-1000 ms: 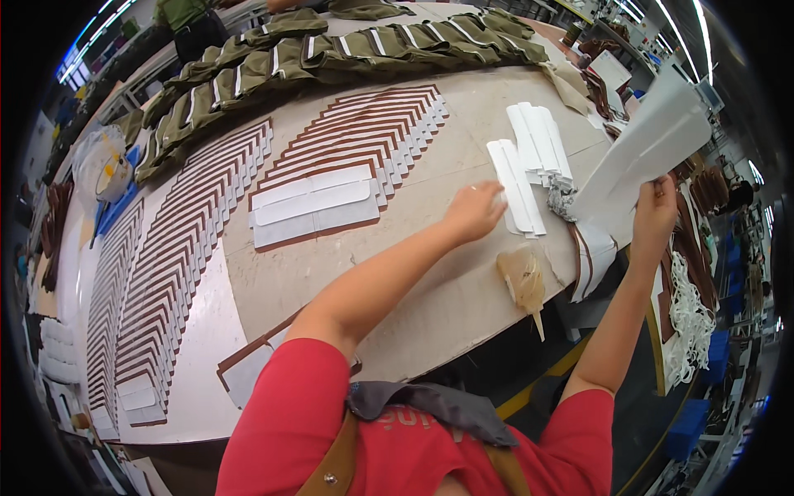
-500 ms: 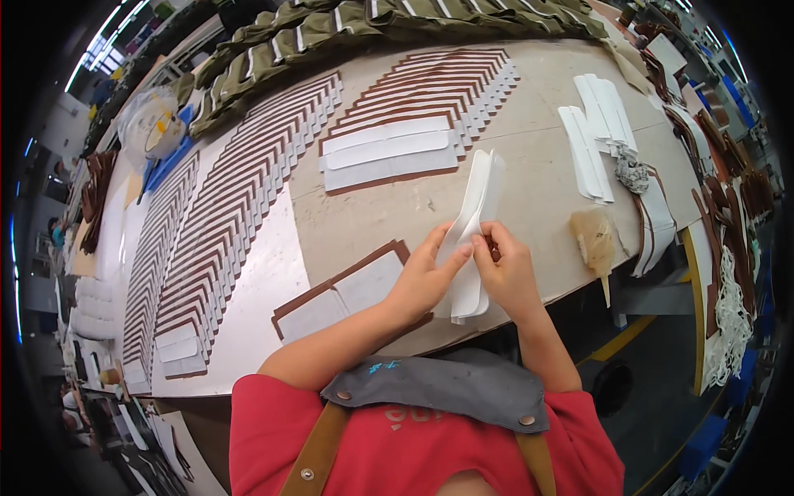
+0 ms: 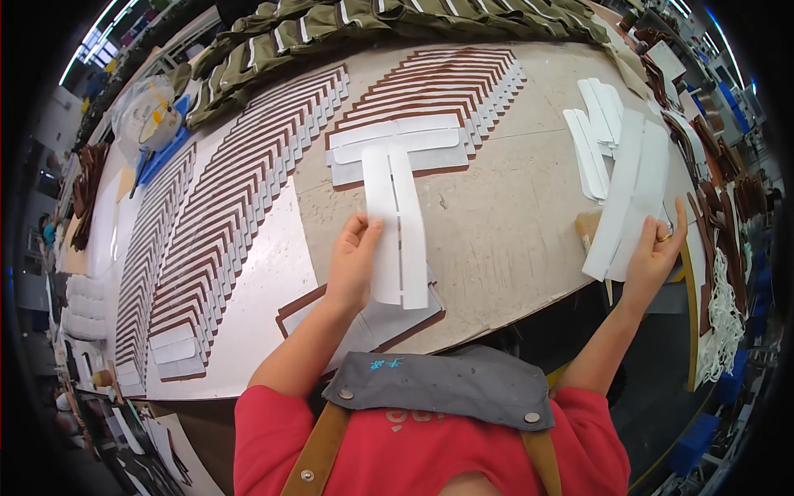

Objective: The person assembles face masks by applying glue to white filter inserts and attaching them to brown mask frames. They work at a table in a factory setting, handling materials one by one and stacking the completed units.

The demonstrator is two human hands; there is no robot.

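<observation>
Worktable with fanned rows of brown-backed strips. Since half a second ago the single white piece has been parted in two: left hand pinches a slotted white strip over the table's near middle, right hand grips the peeled white backing out toward the right edge.

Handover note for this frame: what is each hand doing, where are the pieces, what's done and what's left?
Left hand: holds a white slotted strip above the table.
Right hand: holds a white backing strip off to the side.
Done: long rows of brown-and-white pieces laid overlapping.
Left: small stack of white strips still unlaid near the right hand.
</observation>
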